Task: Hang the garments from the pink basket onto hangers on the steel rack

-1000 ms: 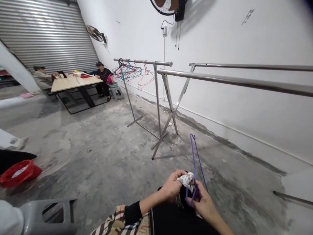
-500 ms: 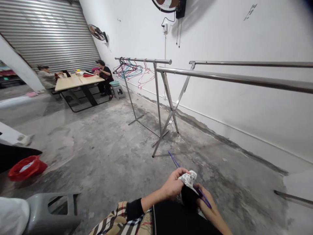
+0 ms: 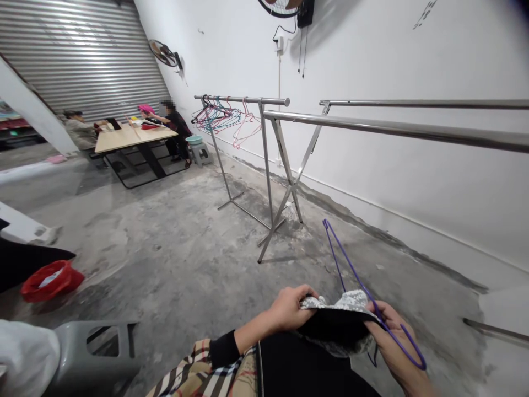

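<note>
My left hand [image 3: 290, 307] pinches one edge of a black cloth piece [image 3: 330, 326] with a white-and-grey patterned, lace-like band [image 3: 350, 301]. My right hand [image 3: 392, 333] grips the other side, so the top edge is spread between both hands with a dark opening facing me. A purple clothes hanger [image 3: 351, 263] lies across my right hand, its hook curling over the wrist side and its far end pointing forward above the floor. Part of the hanger passes behind the cloth. What kind of garment this is, I cannot tell.
A metal rack [image 3: 264, 160] with several coloured hangers [image 3: 219, 116] stands ahead, beside a folding rail [image 3: 372, 124]. To my left are a grey stool [image 3: 86, 353] and a red bag [image 3: 53, 281]. Two people sit at a far table [image 3: 124, 140].
My hands have moved apart and the cloth between them has opened out. The purple hanger has swung up and to the right with my right hand.
</note>
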`<state>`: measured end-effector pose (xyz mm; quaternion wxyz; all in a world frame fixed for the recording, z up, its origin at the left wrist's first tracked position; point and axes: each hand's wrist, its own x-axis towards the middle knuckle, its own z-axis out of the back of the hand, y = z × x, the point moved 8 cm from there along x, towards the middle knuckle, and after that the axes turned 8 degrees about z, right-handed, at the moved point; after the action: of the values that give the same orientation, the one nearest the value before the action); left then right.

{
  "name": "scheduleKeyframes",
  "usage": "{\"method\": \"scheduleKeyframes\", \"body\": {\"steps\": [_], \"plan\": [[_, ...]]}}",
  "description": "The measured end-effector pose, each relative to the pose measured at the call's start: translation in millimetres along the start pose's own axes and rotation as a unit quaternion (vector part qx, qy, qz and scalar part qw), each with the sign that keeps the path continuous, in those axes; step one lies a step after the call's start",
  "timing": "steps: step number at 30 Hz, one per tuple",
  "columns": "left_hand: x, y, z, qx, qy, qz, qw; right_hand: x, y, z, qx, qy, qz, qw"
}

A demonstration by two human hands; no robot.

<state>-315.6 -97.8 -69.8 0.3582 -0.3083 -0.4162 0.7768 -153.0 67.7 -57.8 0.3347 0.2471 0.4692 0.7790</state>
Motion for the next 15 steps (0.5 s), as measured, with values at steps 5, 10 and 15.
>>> {"method": "scheduleKeyframes", "body": {"steps": [5, 10, 15], "plan": [[-3.1, -0.5, -13.9, -0.067, 0.117, 0.005, 0.991, 5.5, 0.9, 0.5, -0.022, -0.011, 0.013, 1.0], [-11.9, -4.0, -16.3, -0.143, 0.201, 0.056, 0.967, 12.1, -24.6, -13.6, 0.005, 0.057, -0.006, 0.998], [-15.0, -8.7, -13.1, -0.212, 0.221, 0.115, 0.945, 12.0, -34.0, -18.3, 0.016, 0.049, -0.012, 0.999]]}}
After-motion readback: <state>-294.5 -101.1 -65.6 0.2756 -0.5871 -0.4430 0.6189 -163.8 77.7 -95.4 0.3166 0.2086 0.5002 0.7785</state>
